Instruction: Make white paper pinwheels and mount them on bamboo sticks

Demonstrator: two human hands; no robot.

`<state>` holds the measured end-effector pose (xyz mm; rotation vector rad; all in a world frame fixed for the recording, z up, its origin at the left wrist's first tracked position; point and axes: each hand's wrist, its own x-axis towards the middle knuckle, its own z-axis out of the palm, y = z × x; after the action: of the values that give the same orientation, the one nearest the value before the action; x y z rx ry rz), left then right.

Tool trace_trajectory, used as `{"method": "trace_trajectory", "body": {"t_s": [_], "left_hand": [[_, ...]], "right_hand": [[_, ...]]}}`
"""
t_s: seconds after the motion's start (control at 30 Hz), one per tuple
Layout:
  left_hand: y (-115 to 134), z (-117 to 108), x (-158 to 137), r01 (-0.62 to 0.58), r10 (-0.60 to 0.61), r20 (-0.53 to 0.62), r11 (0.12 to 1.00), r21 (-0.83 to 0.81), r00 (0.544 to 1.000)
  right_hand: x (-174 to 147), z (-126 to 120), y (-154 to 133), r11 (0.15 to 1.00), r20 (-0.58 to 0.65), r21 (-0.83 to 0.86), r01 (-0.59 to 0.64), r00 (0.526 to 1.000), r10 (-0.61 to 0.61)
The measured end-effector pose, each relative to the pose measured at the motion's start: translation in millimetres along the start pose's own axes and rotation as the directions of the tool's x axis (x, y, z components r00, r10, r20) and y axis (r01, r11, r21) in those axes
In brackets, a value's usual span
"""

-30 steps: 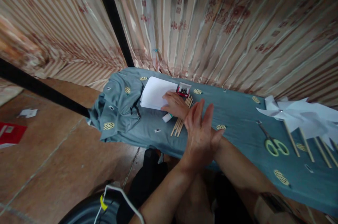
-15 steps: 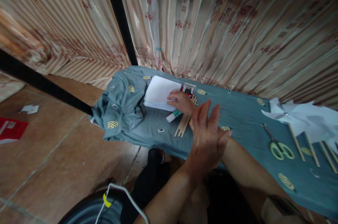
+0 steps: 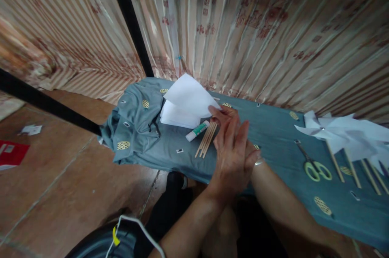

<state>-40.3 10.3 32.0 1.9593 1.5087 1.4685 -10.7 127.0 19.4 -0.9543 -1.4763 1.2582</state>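
A white sheet of paper (image 3: pixel 191 94) is lifted by its right corner between the fingers of my right hand (image 3: pixel 225 115). Beneath it, a stack of white paper (image 3: pixel 179 117) lies on the cloth. My left hand (image 3: pixel 231 154) hovers in front of my right wrist with its fingers stretched out, holding nothing, and hides part of the right hand. Just left of both hands are a glue stick (image 3: pixel 197 131) with a green label and several thin wooden sticks (image 3: pixel 206 140).
A teal cloth with pineapple prints (image 3: pixel 270 128) covers the table. Green-handled scissors (image 3: pixel 316 169) and several white paper pinwheels (image 3: pixel 349 130) on sticks lie to the right. Black poles (image 3: pixel 130 19) stand before a striped curtain (image 3: pixel 243 27).
My right hand has taken hold of the top sheet and raised it off the stack, drawing back slightly to the right. My left hand stays close by the right wrist.
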Motion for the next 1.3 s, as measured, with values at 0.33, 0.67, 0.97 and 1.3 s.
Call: {"method": "trace_trajectory", "body": {"t_s": [0.33,0.67,0.97,1.3], "left_hand": [[-14,8,8,-0.036,0.039,-0.107,0.999,0.024,0.994],[-29,19,-12,-0.126,0.083,0.202,0.969,0.212,0.976],[-46,23,-22,-0.231,0.101,0.482,0.948,0.22,0.87],[-46,23,-26,-0.149,0.069,0.526,0.982,0.112,0.847]], "right_hand": [[-83,-115,-41,0.952,-0.474,-0.279,0.125,0.844,-0.25],[-173,-151,-6,0.68,-0.046,-0.708,0.189,0.949,-0.312],[-199,-190,9,0.698,-0.023,-0.713,0.061,0.994,-0.11],[-197,-194,6,0.697,-0.032,-0.716,0.051,0.994,-0.105]]}}
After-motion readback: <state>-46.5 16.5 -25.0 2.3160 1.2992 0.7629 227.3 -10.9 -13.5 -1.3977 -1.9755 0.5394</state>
